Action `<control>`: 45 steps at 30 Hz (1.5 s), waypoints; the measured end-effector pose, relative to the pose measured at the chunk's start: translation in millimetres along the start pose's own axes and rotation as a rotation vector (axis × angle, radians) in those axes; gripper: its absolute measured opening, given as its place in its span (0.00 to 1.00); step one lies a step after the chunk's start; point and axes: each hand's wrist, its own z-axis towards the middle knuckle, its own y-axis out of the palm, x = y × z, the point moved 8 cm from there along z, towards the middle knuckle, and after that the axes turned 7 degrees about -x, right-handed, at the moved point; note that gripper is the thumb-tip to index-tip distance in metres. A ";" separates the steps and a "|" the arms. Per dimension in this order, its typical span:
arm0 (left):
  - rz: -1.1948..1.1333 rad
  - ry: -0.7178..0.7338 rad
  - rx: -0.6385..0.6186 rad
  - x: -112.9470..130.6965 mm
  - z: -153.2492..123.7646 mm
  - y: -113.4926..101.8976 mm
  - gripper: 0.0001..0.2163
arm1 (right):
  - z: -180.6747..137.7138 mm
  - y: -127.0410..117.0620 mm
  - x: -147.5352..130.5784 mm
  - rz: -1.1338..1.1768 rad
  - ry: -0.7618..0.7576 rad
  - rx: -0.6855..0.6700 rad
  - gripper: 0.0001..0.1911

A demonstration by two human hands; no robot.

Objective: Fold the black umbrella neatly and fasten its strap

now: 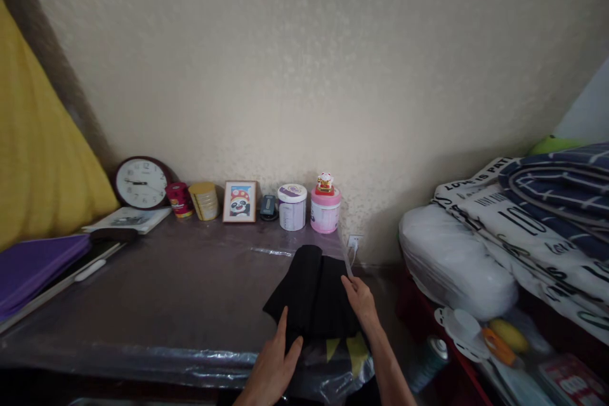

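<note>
1. A black cloth (pixel 309 292) lies at the right end of a dark table (pixel 190 292) topped with clear plastic, near the front edge. A fold or seam runs down its middle, and its outline flares wider toward the person.
2. The person's left hand (pixel 273 365) comes in from below, thumb and forefinger spread apart. The forefinger reaches over the cloth's lower left part; whether it presses down, I cannot tell.
3. The right hand (pixel 360 298) is at the cloth's right edge, fingers bent. I cannot tell whether it pinches the fabric.
4. Along the wall, left to right, stand a round clock (pixel 141 183), a red tub (pixel 179 200), a yellow-lidded container (pixel 204 201), a framed panda picture (pixel 240 202), a small dark device (pixel 268 205), a white-and-purple tub (pixel 292 208) and a pink tub (pixel 325 212) bearing a lucky-cat figurine (pixel 325 183).
5. At far left, a purple folder (pixel 42 266) lies below a yellow curtain (pixel 42 139).
6. At right, beyond the table, are folded bedding (pixel 561 196) and a white bundle (pixel 451 254), with a spray can (pixel 431 361) lower down.
</note>
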 end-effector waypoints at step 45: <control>0.315 -0.064 0.014 11.9 -20.8 -1.3 0.29 | 16.9 97.5 -107.4 -0.213 -0.149 -0.301 0.20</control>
